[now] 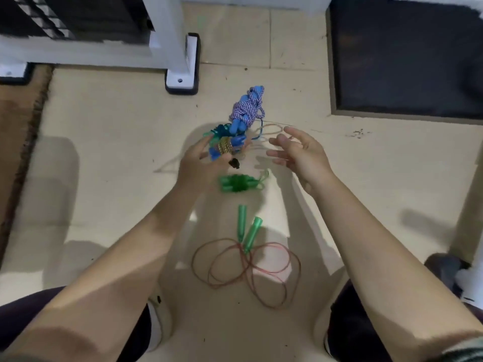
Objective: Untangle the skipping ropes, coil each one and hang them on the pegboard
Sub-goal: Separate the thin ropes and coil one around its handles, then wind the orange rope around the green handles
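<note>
On cream floor [104, 152], tangled ropes [235, 131], dark mat [405, 61]

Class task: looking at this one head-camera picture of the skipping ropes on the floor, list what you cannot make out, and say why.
- Pegboard: not in the head view.
- Tangle at the left hand: blurred; rope count unclear, and the hand covers part.
- Left hand's fingers: whether they pinch the tangle is unclear.
- Pale cord near the right hand: too faint to trace.

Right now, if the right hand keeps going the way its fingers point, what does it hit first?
Probably the tangled bundle of blue, green and gold-wrapped ropes held by the left hand; the right hand points left toward it. Depth unclear.
</note>
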Demonstrator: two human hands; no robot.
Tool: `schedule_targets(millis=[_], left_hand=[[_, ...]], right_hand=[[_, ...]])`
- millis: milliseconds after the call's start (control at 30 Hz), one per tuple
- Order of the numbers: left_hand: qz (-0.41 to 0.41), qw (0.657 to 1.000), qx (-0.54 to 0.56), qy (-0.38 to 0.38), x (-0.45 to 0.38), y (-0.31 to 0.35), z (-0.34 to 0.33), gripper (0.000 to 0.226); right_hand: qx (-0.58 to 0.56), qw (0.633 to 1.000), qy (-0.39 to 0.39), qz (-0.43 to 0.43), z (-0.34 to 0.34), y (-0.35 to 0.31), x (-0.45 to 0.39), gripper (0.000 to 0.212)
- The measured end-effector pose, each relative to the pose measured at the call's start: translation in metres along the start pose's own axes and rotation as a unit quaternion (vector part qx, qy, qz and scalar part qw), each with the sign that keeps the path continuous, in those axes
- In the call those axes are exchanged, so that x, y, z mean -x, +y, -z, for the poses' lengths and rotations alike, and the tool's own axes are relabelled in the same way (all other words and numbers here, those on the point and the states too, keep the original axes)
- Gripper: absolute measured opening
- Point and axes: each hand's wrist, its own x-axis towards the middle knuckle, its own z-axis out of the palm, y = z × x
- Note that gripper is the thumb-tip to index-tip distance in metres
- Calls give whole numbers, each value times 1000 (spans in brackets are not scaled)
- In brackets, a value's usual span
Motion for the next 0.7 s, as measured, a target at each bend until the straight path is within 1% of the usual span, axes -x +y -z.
schedule_targets(millis=[33, 67, 100, 133, 200, 233, 267, 300, 333, 400, 500, 567, 633, 700], left_hand=[[2, 1000, 2, -2, -1, -6, 2, 66], [14, 1000, -5, -3, 1, -14, 4, 63], [33, 999, -20, -8, 6, -24, 5, 55], [55, 998, -37, -23, 13, -35, 3, 42], [87, 990, -74, -84, 31, -57, -4, 13], [87, 985, -94, -119, 40, -66, -10, 8], [81, 980, -115, -141, 48, -75, -17, 10], [80, 976, -140, -146, 54, -82, -24, 9], [82, 974, -161, -140, 60, -88, -32, 8], [95, 973, -176, -119, 69, -97, -46, 15], [125, 977, -139, -104, 77, -106, -60, 28], [125, 975, -148, -108, 77, -110, -67, 34], [130, 973, -145, -126, 74, -112, -72, 29], [144, 974, -91, -150, 73, -112, -74, 15]], right_hand=[[1, 1000, -7, -5, 3, 5, -1, 39], [14, 1000, -10, -18, 5, 13, 0, 44], [29, 999, -9, -38, 6, 24, 3, 45], [52, 997, -4, -64, 8, 38, 7, 43], [141, 983, -8, -119, 13, 69, 15, 31], [185, 971, -20, -147, 18, 85, 19, 24], [210, 962, -31, -175, 21, 100, 23, 18], [215, 956, -36, -197, 25, 114, 27, 17], [226, 952, -33, -206, 28, 127, 31, 20], [239, 951, -30, -192, 31, 148, 40, 21], [148, 974, -50, -164, 26, 165, 49, 19], [137, 977, -42, -157, 20, 167, 47, 19], [155, 974, -36, -161, 15, 167, 44, 19], [164, 974, -40, -152, 15, 164, 42, 22]])
